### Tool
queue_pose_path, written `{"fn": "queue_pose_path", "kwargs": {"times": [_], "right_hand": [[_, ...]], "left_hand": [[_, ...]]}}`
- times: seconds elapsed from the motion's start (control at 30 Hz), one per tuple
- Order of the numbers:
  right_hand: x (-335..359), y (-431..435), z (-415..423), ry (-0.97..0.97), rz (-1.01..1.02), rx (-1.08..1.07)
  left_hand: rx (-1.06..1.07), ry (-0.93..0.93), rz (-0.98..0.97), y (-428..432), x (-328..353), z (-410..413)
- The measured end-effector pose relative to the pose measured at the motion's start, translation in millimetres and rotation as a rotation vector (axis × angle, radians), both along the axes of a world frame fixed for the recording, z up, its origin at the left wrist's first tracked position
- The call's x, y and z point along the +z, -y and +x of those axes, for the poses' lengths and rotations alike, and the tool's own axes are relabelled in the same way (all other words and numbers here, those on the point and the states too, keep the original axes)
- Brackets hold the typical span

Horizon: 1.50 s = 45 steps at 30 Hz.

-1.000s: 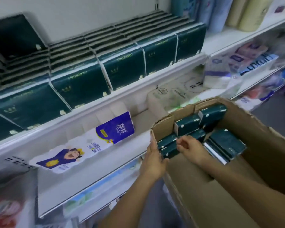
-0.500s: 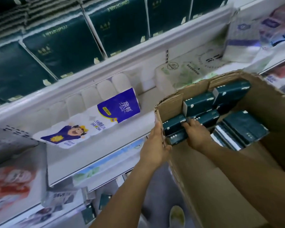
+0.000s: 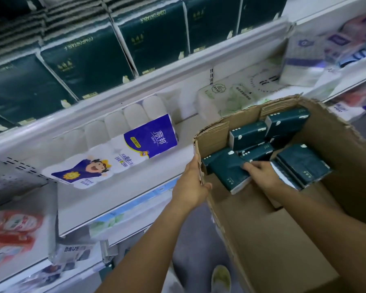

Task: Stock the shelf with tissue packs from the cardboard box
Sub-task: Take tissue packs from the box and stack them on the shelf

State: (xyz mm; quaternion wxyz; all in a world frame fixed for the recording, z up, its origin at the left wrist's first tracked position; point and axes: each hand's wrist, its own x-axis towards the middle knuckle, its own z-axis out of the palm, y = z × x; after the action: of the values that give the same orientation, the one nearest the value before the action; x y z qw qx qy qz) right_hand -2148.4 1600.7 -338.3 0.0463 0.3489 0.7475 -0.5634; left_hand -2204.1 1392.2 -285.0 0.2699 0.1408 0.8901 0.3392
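In the head view the person is working at the pick-up step. The right hand (image 3: pixel 260 174) is curling its fingers over the right end of a dark green tissue pack (image 3: pixel 225 170), which is lying tilted at the near left of the heap inside the cardboard box (image 3: pixel 262 240). The thumb is hidden, so I cannot tell how firm that hold is. The left hand (image 3: pixel 190 187) is gripping the box's left wall at the rim, thumb hooking inside, steadying it. Loose packs (image 3: pixel 247 135) are lying further in, toward the far and right corners. The box is standing just right of the middle shelf (image 3: pixel 156 178), where a blue-and-white roll pack (image 3: pixel 135 144) is lying. Shelved packs (image 3: pixel 152 32) of the same green are standing in rows on the upper shelf (image 3: pixel 178 68), far and left. The next move probably calls for lifting the pack clear of the rim, carrying it up and left, and turning it upright to match those rows.
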Motion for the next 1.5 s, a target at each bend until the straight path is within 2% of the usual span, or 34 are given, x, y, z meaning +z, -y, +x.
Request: {"fn": "queue_pose_path", "kwargs": {"times": [0.2,0.37,0.5,0.7,0.87,0.97,1.07,1.2,1.33,1.5], "right_hand": [[53,-6,10,-0.016,-0.185,-0.087],[97,0,11,-0.17,-0.422,-0.056],[127,13,5,-0.29,-0.547,0.051],[172,51,-16,-0.413,-0.669,0.245],[206,83,-27,-0.457,-0.611,0.396],[225,87,-43,-0.548,-0.568,0.343],[247,86,-61,-0.602,-0.453,0.357],[285,101,-81,-0.594,-0.209,0.519],[322,125,-109,-0.657,-0.058,0.604],[350,155,-154,-0.643,0.072,0.669]], "left_hand": [[0.098,0.059,0.122,3,28,5],[0.291,0.151,0.3,13,64,5],[0.337,0.16,0.442,20,96,6],[0.244,0.181,0.648,34,141,1],[0.414,0.091,0.77,55,173,-17],[0.446,0.057,0.791,77,196,-32],[0.417,-0.003,0.757,101,221,-44],[0.357,-0.112,0.706,127,251,-61],[0.311,-0.276,0.607,152,280,-86],[0.326,-0.463,0.52,182,314,-116]]}}
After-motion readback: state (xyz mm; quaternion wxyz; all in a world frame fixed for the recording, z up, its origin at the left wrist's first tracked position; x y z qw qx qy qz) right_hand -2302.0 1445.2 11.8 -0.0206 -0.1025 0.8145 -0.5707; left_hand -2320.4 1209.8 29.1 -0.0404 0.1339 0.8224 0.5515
